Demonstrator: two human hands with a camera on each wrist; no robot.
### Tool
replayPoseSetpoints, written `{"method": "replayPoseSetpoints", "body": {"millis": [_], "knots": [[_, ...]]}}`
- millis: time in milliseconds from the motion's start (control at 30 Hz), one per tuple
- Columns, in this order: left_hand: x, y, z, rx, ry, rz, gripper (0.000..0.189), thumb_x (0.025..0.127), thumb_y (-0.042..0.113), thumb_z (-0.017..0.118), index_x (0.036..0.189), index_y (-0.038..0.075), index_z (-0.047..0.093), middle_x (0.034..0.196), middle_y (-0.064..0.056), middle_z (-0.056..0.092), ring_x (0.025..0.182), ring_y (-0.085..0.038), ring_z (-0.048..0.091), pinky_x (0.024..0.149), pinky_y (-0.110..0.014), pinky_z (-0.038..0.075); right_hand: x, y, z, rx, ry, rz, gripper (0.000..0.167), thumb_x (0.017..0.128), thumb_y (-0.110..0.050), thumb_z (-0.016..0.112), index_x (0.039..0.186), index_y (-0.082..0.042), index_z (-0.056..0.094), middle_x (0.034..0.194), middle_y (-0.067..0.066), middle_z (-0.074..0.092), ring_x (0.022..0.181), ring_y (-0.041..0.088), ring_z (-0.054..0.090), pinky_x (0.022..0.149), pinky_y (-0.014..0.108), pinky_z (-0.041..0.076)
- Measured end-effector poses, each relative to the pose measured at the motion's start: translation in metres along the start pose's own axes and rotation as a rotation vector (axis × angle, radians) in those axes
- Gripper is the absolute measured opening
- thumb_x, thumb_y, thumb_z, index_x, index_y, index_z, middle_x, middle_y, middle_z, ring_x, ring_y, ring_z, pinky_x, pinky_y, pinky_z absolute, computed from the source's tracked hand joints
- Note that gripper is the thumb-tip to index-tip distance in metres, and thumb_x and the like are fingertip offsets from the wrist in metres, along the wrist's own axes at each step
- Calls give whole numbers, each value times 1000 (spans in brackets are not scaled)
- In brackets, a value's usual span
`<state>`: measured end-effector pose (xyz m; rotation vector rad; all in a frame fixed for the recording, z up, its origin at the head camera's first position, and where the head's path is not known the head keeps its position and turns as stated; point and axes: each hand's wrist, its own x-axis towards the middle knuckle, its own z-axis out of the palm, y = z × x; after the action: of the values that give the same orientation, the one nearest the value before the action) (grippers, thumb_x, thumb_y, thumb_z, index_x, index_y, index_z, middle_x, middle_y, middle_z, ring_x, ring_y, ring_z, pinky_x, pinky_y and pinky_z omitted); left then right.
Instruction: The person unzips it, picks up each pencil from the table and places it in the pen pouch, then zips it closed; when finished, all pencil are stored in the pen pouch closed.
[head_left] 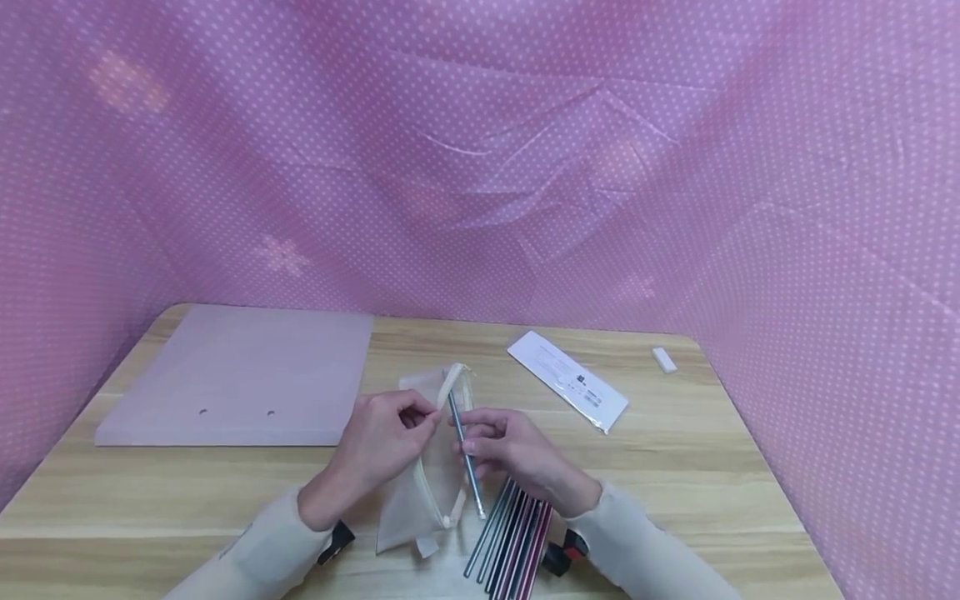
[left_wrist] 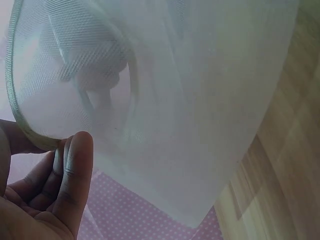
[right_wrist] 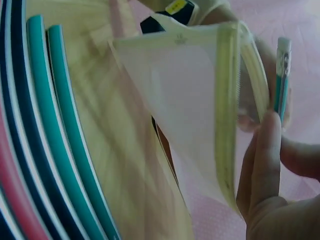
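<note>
A pale, translucent zip pouch [head_left: 401,508] stands with its mouth open between the two hands. My left hand [head_left: 386,437] pinches the pouch's rim between thumb and fingers; the left wrist view shows this grip close up, with the mesh pouch [left_wrist: 200,125] spread out beside it. A teal pencil [head_left: 472,479] with a white eraser end is held by the thumb and fingers of my right hand [head_left: 521,454], alongside the pouch opening. In the right wrist view the pencil's [right_wrist: 283,55] eraser end points up, past the pouch's zip edge.
Several pencils [head_left: 510,533] in teal, dark and red lie side by side at the front, under the right wrist. A white printed packet [head_left: 567,379] and a small white eraser [head_left: 663,360] lie farther right. At the back left is a large pale board [head_left: 255,367] with two holes.
</note>
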<state>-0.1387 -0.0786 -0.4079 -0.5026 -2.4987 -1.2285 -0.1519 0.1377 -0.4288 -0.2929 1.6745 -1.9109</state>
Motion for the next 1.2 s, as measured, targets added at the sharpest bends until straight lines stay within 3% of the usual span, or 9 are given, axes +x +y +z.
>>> {"method": "replayPoseSetpoints", "body": {"millis": [400, 800, 1000, 1200], "knots": [[-3, 1, 3, -34, -19, -17, 8, 82, 8, 79, 80, 16, 77, 70, 6, 72, 60, 2, 58, 56, -16, 52, 3, 7, 18, -27, 95, -1, 46, 94, 4, 63, 138, 9, 52, 95, 2, 73, 79, 10, 71, 64, 23, 62], [-4, 6, 4, -148, -117, -59, 5, 87, 15, 78, 86, 10, 77, 75, 2, 76, 61, 2, 64, 57, -18, 57, -4, 4, 24, 34, 43, -23, 46, 96, 2, 60, 139, 12, 48, 95, -6, 73, 82, 7, 70, 67, 22, 62], [-3, 5, 2, -117, -79, -57, 3, 87, 15, 78, 85, 13, 78, 77, 3, 76, 63, 2, 62, 59, -17, 56, -2, 5, 24, -58, 110, -22, 45, 93, 5, 63, 137, 9, 53, 91, -5, 69, 74, 6, 68, 66, 22, 62], [-3, 5, 3, -151, -112, -64, 4, 87, 16, 79, 86, 12, 79, 76, 4, 76, 62, 1, 62, 56, -19, 55, -1, 7, 25, -85, 116, -9, 41, 91, 3, 66, 131, 9, 56, 87, -7, 70, 64, 5, 64, 60, 21, 59]]}}
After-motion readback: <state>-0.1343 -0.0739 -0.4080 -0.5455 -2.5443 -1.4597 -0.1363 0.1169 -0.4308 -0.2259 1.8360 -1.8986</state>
